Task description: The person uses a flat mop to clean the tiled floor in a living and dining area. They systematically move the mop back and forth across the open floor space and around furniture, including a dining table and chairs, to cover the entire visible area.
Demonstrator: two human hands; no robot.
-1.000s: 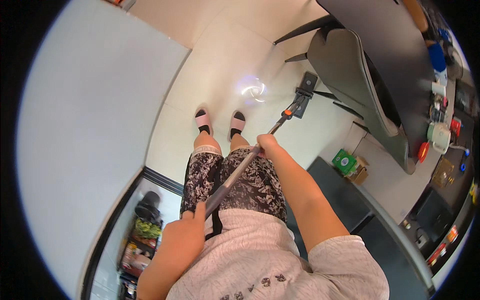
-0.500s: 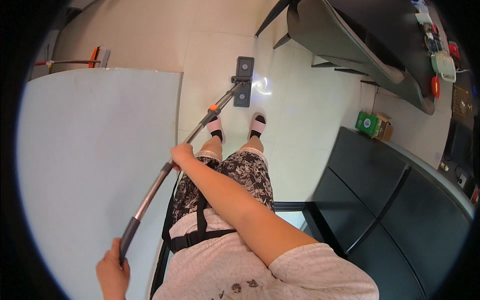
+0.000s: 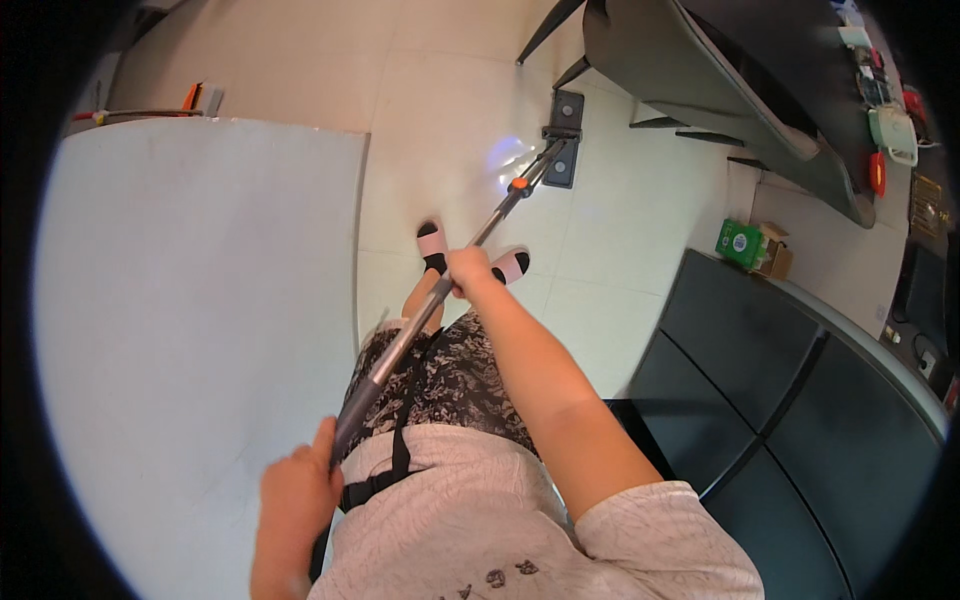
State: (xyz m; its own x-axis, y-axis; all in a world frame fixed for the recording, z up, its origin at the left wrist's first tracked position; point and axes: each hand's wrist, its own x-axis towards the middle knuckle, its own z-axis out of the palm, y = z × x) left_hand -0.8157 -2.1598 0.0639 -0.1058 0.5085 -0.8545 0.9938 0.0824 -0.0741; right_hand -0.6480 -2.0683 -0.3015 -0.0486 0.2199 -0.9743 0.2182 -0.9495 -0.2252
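I hold a long grey mop pole with both hands. My left hand grips its upper end near my waist. My right hand grips the pole further down, above my feet. The pole has an orange collar and ends in a dark flat mop head resting on the pale tiled floor, in front of my slippered feet.
A large white panel fills the left side. A dark chair and desk with small items stand at upper right. Black cabinets line the right. A green box sits on the floor beside them.
The mop head has swung from the left to the right and farther away. My left hand has come up closer to my waist; my view has tilted.
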